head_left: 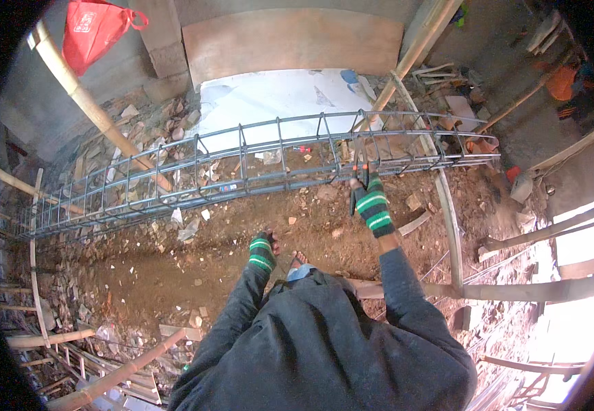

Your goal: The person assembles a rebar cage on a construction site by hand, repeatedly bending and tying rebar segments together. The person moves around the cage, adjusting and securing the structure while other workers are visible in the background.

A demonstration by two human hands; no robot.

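A long steel rebar cage (262, 185) with rectangular stirrups stretches across in front of me. My right hand (372, 205), in a green and black striped fingerless glove, is closed around a pair of pincers (360, 168). Their jaws point away from me and lie against the cage, near a stirrup right of its middle. My left hand (264, 251), gloved the same way, is near my body, in front of the cage and apart from it. Its fingers are curled in, and whatever they may hold is too small to make out.
Wooden poles and battens (447, 226) prop the cage at both ends. A slanting bamboo pole (98, 116) stands at the left behind it. Beyond lie a white sheet (262, 103) and a leaning board (290, 44). A red bag (95, 31) hangs far left. Rubble litters the dirt floor (153, 274).
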